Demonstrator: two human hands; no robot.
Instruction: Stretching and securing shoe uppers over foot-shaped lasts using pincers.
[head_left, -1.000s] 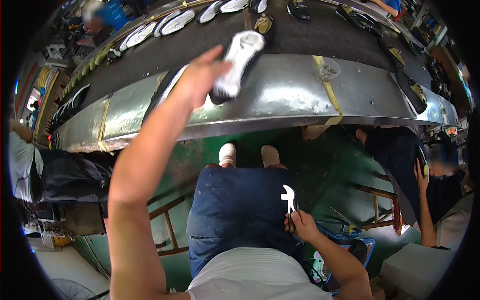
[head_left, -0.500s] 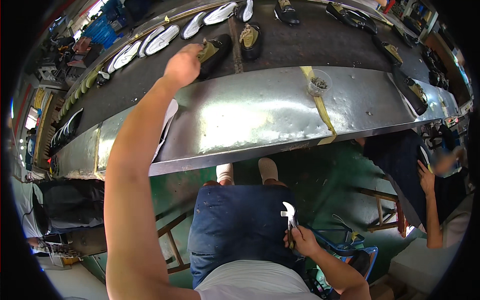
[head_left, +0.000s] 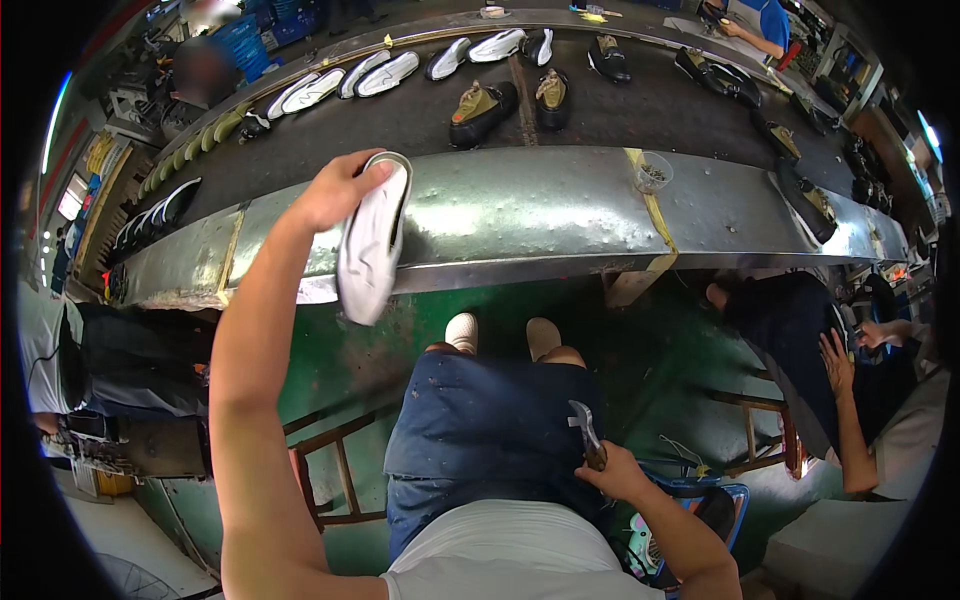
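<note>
My left hand (head_left: 338, 192) grips a white shoe (head_left: 370, 255) by its upper end, thumb over the rim. The shoe hangs lengthwise over the front edge of the metal ledge (head_left: 500, 200), its dark opening turned right. Low by my right thigh, my right hand (head_left: 618, 474) is closed round the handle of a claw hammer (head_left: 586, 428), with the metal head pointing up and away. Beyond the ledge, two black shoes with olive uppers, a left one (head_left: 482, 114) and a right one (head_left: 552, 98), stand on the dark belt.
White shoes (head_left: 387, 74) line the belt's far side. A clear cup of small metal bits (head_left: 652, 173) stands on the ledge by yellow tape (head_left: 655, 222). More dark shoes (head_left: 805, 195) lie at right. A co-worker (head_left: 850, 400) sits at right; a wooden stool (head_left: 340, 470) is at left.
My left hand has left the black shoe on the belt, come nearer, and taken hold of the white shoe from the ledge. The hammer stays in my right hand, barely shifted.
</note>
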